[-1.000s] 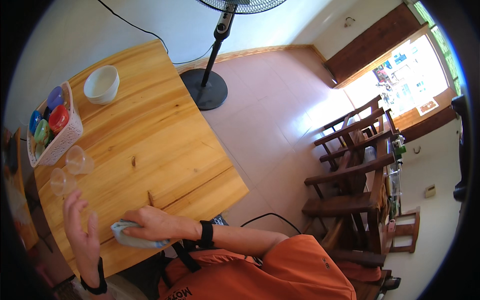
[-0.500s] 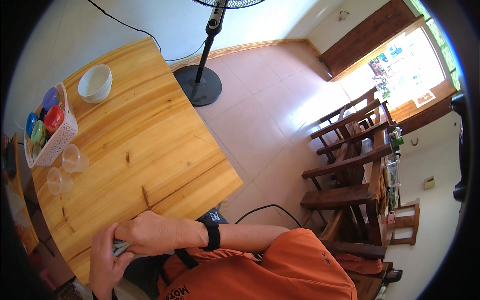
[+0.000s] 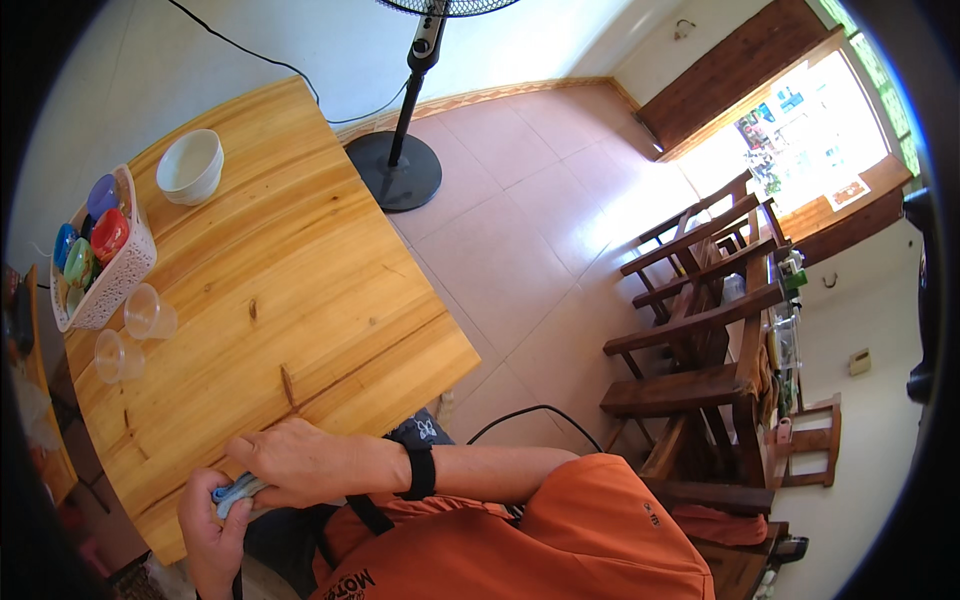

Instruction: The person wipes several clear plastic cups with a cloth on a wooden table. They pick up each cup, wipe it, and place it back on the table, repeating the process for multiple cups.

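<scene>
A bunched light-blue cloth sits between my two hands at the near edge of the wooden table. My left hand is closed around its left side, thumb pressed against it. From the right, my right hand grips the same cloth, its fingers curled and partly hidden behind the knuckles. Two clear plastic cups, the upper one beside the lower one, stand on the table beyond my left hand.
A pale pink perforated basket with several colourful round containers is at the table's left side. White stacked bowls stand at the far end. Behind the table is a black pedestal fan. Dark wooden chairs line the right side.
My hands have shifted on the cloth, and more of its light-blue fabric shows between them now. My left hand has turned, its fingers curling in more.
</scene>
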The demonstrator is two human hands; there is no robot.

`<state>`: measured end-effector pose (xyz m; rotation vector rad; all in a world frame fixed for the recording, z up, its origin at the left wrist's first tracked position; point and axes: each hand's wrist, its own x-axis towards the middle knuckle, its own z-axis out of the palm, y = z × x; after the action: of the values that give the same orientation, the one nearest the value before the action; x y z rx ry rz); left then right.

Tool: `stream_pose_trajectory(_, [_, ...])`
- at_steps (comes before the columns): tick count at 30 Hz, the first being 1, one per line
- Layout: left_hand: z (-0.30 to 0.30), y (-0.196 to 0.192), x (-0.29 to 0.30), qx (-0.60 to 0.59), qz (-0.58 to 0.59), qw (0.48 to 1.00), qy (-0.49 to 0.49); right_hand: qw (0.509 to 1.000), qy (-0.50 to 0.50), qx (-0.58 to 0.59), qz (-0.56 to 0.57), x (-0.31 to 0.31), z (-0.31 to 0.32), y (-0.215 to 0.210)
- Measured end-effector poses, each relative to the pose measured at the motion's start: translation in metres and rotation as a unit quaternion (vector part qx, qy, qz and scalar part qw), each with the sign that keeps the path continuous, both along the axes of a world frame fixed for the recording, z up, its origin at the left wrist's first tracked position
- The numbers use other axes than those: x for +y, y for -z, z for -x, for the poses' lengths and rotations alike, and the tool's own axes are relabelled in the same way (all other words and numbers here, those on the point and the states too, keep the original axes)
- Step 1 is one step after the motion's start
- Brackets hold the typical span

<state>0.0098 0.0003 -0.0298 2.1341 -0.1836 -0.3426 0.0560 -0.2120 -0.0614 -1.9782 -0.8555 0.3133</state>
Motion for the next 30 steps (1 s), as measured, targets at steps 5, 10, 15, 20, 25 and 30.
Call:
stream_pose_trajectory(5, [0.009, -0.002, -0.008, -0.093, -0.024, 0.995, -0.005, 0.999, -0.030, -0.007, -0.024, 0.003, 0.001, 0.005])
stream_pose_trajectory(10, [0.016, -0.005, -0.008, -0.136, -0.033, 0.990, -0.024, 0.997, -0.068, 0.021, -0.015, 0.007, 0.000, 0.007])
stream_pose_trajectory(15, [0.027, 0.004, 0.008, -0.172, -0.033, 0.983, -0.057, 0.996, -0.062, 0.057, 0.013, 0.009, -0.003, 0.012])
stream_pose_trajectory(20, [0.042, 0.010, 0.033, -0.170, -0.034, 0.980, -0.096, 0.998, -0.016, 0.034, -0.057, 0.014, -0.003, 0.019])
stream_pose_trajectory(25, [0.065, -0.002, 0.043, -0.166, -0.045, 0.975, -0.143, 0.998, 0.000, 0.048, -0.029, 0.022, -0.005, 0.027])
stream_pose_trajectory(30, [0.088, -0.016, 0.063, -0.177, -0.102, 0.956, -0.211, 0.994, 0.015, 0.111, 0.005, 0.028, -0.003, 0.034])
